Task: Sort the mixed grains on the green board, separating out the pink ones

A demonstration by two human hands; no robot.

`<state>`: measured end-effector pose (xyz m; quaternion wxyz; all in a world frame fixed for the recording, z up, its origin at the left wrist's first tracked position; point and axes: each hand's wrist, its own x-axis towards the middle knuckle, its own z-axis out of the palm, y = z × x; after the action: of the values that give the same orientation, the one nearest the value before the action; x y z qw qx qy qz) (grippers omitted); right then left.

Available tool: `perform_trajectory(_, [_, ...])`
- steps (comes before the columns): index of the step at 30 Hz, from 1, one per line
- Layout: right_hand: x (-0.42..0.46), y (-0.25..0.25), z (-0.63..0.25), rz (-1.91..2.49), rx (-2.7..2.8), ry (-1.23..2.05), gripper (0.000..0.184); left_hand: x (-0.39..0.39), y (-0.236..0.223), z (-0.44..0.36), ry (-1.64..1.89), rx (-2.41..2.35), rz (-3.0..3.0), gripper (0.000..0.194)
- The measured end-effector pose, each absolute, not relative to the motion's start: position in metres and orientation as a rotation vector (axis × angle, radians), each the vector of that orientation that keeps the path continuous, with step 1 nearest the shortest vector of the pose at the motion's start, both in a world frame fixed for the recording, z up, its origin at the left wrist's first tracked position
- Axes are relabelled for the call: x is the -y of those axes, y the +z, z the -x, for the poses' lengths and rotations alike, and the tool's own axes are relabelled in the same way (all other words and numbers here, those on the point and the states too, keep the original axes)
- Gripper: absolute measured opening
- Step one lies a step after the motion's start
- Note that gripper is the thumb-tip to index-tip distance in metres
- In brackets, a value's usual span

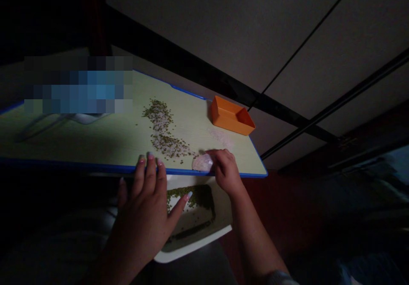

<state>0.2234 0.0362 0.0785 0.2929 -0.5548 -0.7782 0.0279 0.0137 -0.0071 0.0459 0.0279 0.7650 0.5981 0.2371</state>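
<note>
My left hand (148,210) is open, fingers stretched, its fingertips resting at the blue-edged front of the pale green table (128,144). The thumb reaches over a white tub (220,229) below the edge, with small green beans (200,195) inside. My right hand (227,170) is closed on a clear, rounded, shallow plastic piece (203,162) at the table's front edge; its exact kind I cannot make out. Beyond it spreads a strip of mixed green beans and whitish grains (164,127). A thin patch of whitish grains (220,137) lies farther right.
An orange rectangular box (232,119) stands at the table's back right corner. At the left of the table is a bluish, blurred-out patch (86,91) with a pale object and thin loops under it. Light panels (255,33) rise behind the table.
</note>
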Motion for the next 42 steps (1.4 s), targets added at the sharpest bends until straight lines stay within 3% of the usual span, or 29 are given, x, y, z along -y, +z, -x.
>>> perform_trajectory(16, [-0.044,0.061,-0.236,1.528,1.698,-0.003,0.042,0.006,0.043,-0.013,0.786,-1.843,-2.363,0.083])
perform_trajectory(20, [-0.046,0.056,-0.241,1.57,1.506,0.001,0.031,0.006,0.042,-0.013,0.795,-1.845,-2.363,0.084])
perform_trajectory(31, [-0.038,0.064,-0.228,1.416,1.782,0.064,0.019,0.007,0.042,-0.013,0.8,-1.859,-2.378,0.081])
perform_trajectory(42, [-0.043,0.061,-0.236,1.482,1.718,-0.074,0.023,0.007,0.041,-0.013,0.803,-1.858,-2.36,0.082])
